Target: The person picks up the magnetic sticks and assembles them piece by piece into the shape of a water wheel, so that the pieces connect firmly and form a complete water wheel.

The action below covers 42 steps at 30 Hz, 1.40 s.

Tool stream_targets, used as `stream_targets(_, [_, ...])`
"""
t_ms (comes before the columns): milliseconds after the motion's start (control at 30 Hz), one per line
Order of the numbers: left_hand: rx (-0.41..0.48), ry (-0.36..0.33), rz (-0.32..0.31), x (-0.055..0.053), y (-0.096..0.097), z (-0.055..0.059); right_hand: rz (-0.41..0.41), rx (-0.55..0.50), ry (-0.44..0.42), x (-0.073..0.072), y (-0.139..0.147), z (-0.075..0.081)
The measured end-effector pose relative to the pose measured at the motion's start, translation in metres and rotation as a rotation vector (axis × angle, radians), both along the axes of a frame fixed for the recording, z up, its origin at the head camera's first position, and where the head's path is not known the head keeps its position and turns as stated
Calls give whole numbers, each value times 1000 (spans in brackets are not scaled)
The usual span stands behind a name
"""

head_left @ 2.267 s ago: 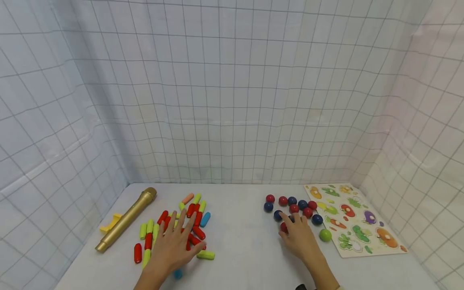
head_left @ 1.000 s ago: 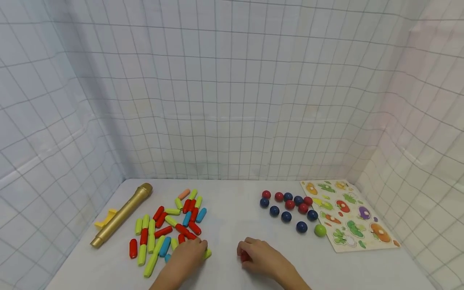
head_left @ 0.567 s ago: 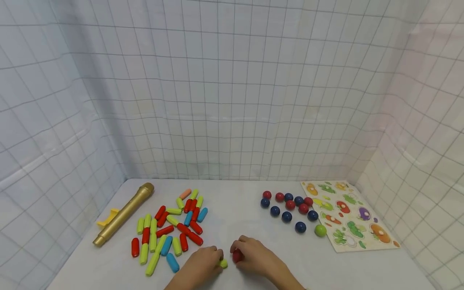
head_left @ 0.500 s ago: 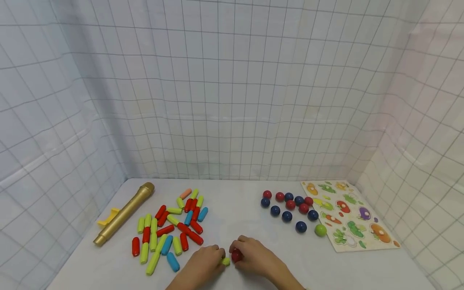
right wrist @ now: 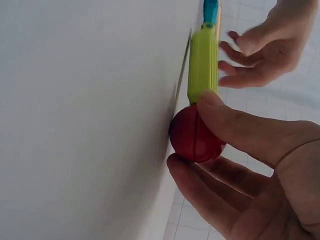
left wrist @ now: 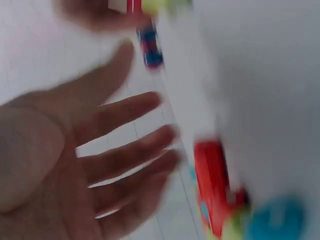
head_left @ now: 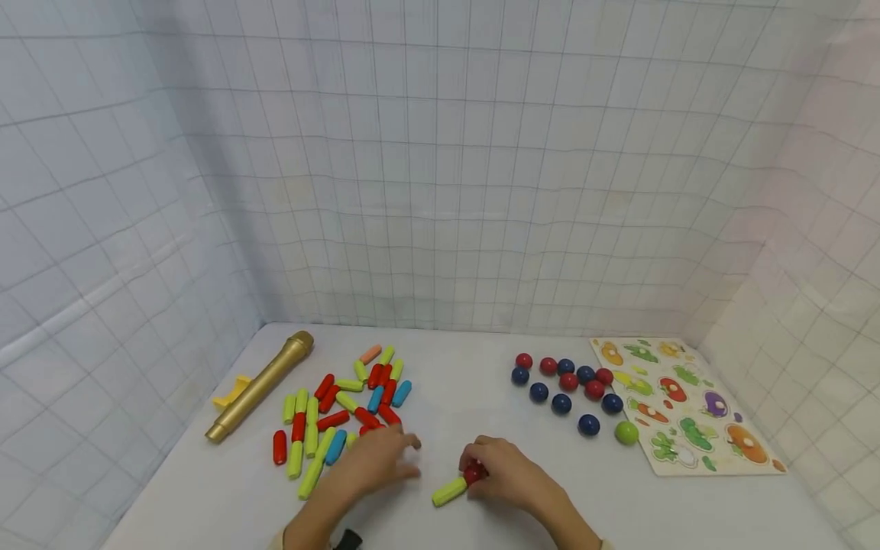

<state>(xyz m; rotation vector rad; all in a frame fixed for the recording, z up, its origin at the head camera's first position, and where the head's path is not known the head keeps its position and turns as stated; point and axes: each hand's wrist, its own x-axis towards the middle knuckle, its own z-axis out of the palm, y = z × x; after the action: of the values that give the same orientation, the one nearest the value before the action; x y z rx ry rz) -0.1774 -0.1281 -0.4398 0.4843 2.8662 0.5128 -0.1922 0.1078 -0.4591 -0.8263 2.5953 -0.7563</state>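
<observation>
My right hand [head_left: 510,472] pinches a red ball [right wrist: 192,136] between thumb and fingers, low over the white table. A yellow-green rod [head_left: 450,491] is joined end-on to that ball and points to the lower left. In the right wrist view the ball has a seam and the rod [right wrist: 202,65] is ribbed. My left hand [head_left: 376,460] holds nothing; its fingers are spread and partly blurred in the left wrist view. It hovers at the right edge of a group of short rods, hiding some of them. A red rod [head_left: 389,415] lies just beyond its fingertips.
Red, yellow-green and blue rods [head_left: 335,447] lie spread at the left, with a gold microphone-shaped toy [head_left: 264,386] and a yellow piece [head_left: 234,390] beyond. Several red and dark blue balls [head_left: 561,403], a green ball [head_left: 626,432] and a vegetable puzzle board [head_left: 745,467] lie at the right.
Both hands moved inward, the right bringing a red ball, the left a yellow-green rod. Rod and ball were joined. The left hand has let go and shifted back left towards the rods.
</observation>
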Motion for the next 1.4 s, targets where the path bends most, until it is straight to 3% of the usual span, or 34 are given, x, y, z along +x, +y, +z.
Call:
stream_targets(100, [6,82,83,-15,-19,6,-15,-4,-34,-4,6,0])
stream_targets(167, [12,80,94,-25,-21,5,-41,-14,-59,-6,10,-1])
stream_targets(267, [-23,41,84,-33,-21,-3,-69,-28,-84,-7,11,-2])
stream_targets(400, [-109,83,89,-36,-19,-17,-59,-38,-62,-9,11,-3])
stream_targets(567, [-166,130,94,-28,-19,-23,-50,-26,-39,-8,7,-4])
stream_targets(867, [-238,157,80,-30,-12,-20,-73,-11,-34,-8,8,0])
stream_targets(1067, [-239,207,62,-24,-1,-15,-149,-2,-33,-10,8,-2])
stream_targets(1233, [-163,145,19,-12,20,-6,-161,-3,-26,-10,8,-4])
stream_targets(1400, [-193,91,-36,-1,36,-9,-170,-31,-85,-10,5,-4])
